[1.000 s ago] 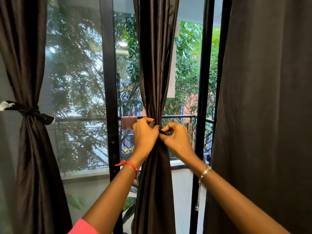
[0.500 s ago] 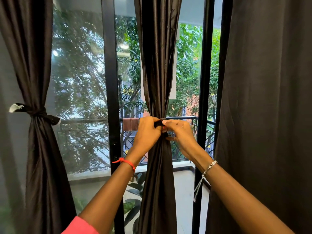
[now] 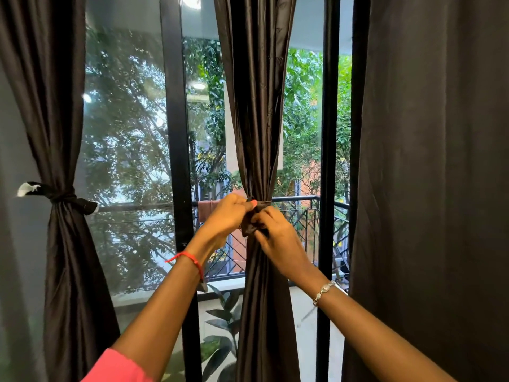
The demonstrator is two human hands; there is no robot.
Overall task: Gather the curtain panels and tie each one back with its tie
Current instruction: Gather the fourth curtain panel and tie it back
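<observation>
The middle dark brown curtain panel (image 3: 254, 111) hangs gathered into a narrow bunch in front of the glass door. A matching dark tie (image 3: 264, 203) wraps its waist. My left hand (image 3: 224, 216) pinches the tie from the left side. Just below and to the right, my right hand (image 3: 278, 234) grips a loose end of the tie against the bunch. The left curtain panel (image 3: 59, 111) is gathered and bound with its own tie (image 3: 59, 196), knotted, ends sticking out. The right curtain panel (image 3: 435, 175) hangs loose and spread.
Black door frames (image 3: 176, 147) stand between the glass panes. Beyond the glass are a balcony railing (image 3: 300, 199) with a brown cloth (image 3: 207, 209) draped on it, a potted plant (image 3: 220, 326) low down, and trees.
The view has tilted so the curtains sit lower in frame. My right hand has dropped a little below the tie with a loose end in it; my left hand stays at the knot.
</observation>
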